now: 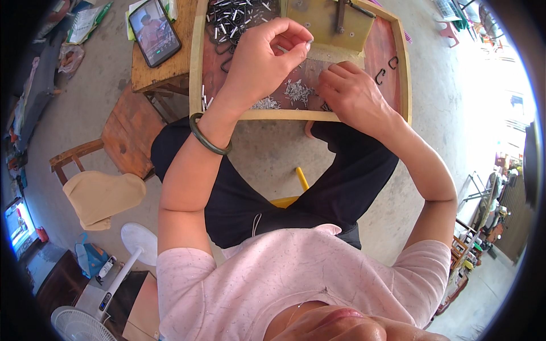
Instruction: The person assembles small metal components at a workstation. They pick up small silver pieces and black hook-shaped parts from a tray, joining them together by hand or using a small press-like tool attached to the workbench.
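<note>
My left hand (267,59), with a dark bangle (206,136) on the wrist, is raised over the wooden-rimmed tray (296,115). Its thumb and index finger pinch together; whatever sits at their tips is too small to name. Lower down, my right hand (355,96) is closed with curled fingers beside a pile of small silvery pins (298,91); its grip is hidden. A second pile of pins (266,103) lies by the front rim. Many black pieces with white ends (227,20) heap at the far left. Two black C-shaped hooks (380,76) lie at the right.
A yellowish metal fixture (318,25) with an upright lever (341,17) stands at the tray's back. On a wooden stand (170,74) to the left rests a phone (154,31). A wooden chair (128,133) and a white fan (139,238) stand further left.
</note>
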Demonstrator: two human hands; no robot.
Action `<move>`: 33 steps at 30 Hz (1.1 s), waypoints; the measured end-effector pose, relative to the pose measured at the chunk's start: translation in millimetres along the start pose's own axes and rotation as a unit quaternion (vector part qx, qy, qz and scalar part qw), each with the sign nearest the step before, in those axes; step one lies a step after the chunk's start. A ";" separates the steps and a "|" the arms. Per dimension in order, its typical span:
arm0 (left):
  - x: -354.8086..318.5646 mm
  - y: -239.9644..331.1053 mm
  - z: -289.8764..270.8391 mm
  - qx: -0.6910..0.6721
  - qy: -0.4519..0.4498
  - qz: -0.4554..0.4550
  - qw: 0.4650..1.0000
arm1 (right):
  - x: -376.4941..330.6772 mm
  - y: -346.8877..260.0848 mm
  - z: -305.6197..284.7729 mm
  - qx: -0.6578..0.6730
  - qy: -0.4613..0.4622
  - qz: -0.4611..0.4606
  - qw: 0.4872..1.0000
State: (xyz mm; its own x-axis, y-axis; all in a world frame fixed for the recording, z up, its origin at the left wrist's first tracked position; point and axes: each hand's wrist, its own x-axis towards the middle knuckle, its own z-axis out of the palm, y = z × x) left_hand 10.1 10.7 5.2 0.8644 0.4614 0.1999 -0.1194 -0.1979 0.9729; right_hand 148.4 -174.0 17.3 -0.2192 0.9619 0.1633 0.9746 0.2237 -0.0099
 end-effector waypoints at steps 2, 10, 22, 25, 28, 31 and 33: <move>-0.8 -0.9 0.1 -0.005 0.001 -0.006 1.000 | 3.6 -2.9 -1.2 -0.025 -0.019 -0.015 0.999; 0.3 3.1 1.4 -0.015 0.009 -0.037 0.999 | 16.4 3.2 -4.2 -0.063 -0.086 -0.068 0.992; -2.3 1.4 -3.2 -0.023 -0.003 -0.042 0.999 | 2.8 11.8 -8.6 0.194 -0.105 0.105 0.970; -1.1 0.0 -1.3 -0.036 -0.011 -0.046 0.998 | -8.8 15.2 -3.4 0.265 -0.056 0.129 0.954; 0.2 -8.9 3.0 -0.046 0.000 0.010 0.999 | -14.0 18.6 -7.4 0.286 -0.024 0.128 0.949; -0.5 -6.3 4.2 -0.084 -0.032 -0.044 0.995 | -4.1 16.5 -23.8 0.402 -0.010 0.290 0.868; 0.0 2.3 2.0 -0.071 -0.077 -0.088 0.991 | 5.0 11.9 -29.5 0.489 0.155 0.289 0.808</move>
State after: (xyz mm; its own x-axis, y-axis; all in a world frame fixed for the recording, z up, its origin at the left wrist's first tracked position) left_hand 10.9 8.5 7.2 0.9409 0.3384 0.0167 -0.0188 0.0031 0.9998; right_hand 160.3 -171.2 47.1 0.4287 0.8989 0.0908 0.3748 -0.0855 -0.9231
